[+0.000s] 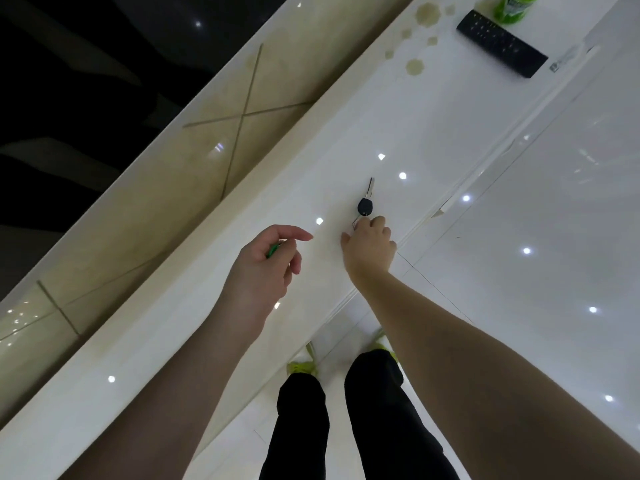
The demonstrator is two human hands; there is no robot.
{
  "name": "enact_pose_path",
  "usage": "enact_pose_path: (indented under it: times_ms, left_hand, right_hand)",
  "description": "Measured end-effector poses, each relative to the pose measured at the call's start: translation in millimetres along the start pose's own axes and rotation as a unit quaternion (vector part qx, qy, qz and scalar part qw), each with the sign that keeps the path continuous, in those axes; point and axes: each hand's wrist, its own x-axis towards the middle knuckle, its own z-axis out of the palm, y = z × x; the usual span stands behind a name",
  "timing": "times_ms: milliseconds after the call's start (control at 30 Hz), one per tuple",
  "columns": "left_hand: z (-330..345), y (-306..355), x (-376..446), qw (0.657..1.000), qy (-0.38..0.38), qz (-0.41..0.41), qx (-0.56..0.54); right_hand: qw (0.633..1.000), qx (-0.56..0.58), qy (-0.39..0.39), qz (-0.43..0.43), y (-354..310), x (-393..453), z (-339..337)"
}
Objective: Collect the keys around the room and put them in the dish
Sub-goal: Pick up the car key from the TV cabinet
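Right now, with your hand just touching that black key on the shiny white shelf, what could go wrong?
The right hand seems to pinch only the ring end of the black key, so the key could swing or slip out when lifted. The glossy white ledge looks slick, and the key lies near its front edge, so a nudge might send it to the floor. The left hand already holds something green, which could drop if it opens to help.

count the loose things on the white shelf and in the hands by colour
black: 2, the key by the right hand and the remote
green: 2, the bottle and an item in the left hand
total: 4
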Motion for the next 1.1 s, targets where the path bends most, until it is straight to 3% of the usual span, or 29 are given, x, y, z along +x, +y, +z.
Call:
enact_pose_path:
  times_ms: [233,300,367,467,733,1000,1100]
  left_hand:
    - [-4,-4,-5,1.000,0.010,0.004,-0.005]
    - [-5,-2,-9,1.000,0.006,0.012,-0.011]
    - [-6,0,-15,1.000,0.001,0.018,-0.017]
    - [-6,6,-28,0.999,-0.009,0.022,-0.023]
    - [-5,53,-100,0.996,-0.058,0.067,-0.002]
    - [7,122,-223,0.984,-0.142,0.106,-0.017]
    - [11,139,-268,0.973,-0.190,0.127,-0.014]
  right_hand:
    - [0.997,-0.064,0.033,0.033,-3,-1,11]
    - [0.999,-0.031,0.040,0.012,2,-5,8]
    - [0.996,0.076,0.047,-0.003,9,-12,-1]
    - [0.962,0.270,0.032,-0.013,17,-32,-30]
    - [0.857,0.510,-0.002,-0.066,36,-159,-170]
    - [0.774,0.624,0.002,-0.110,74,-297,-296]
    - [0.760,0.642,0.022,-0.104,88,-333,-320]
